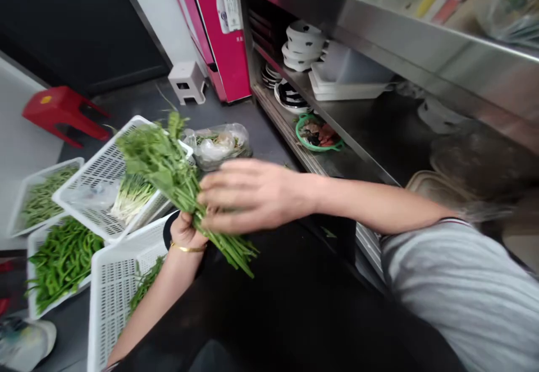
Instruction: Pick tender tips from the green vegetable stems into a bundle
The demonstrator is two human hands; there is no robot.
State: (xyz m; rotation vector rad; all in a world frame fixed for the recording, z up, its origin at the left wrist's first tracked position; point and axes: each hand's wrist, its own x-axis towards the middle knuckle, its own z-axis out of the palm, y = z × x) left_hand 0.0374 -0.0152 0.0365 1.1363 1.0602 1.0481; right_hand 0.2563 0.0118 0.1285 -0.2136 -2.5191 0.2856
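A bunch of long-stemmed leafy greens [162,161] is held in my left hand [187,231], which is closed around its stems from below. The leaves point up and left, and the cut stem ends hang toward my lap. My right hand [248,195] lies across the stems with its fingers stretched out, slightly smeared by motion. Its fingertips are at the bunch; whether they press on it I cannot tell. Behind the leaves, a white basket [90,164] holds spring onions [132,195] and a clear plastic bag. Below my left forearm, another white basket [112,287] contains some greens.
Green chilli peppers [61,262] and green beans [48,195] fill baskets at left. A bagged bundle [219,144] lies on the floor. Red [63,110] and white [187,82] stools stand behind. A steel shelf unit [357,29] with bowls and a green colander [318,133] is at right.
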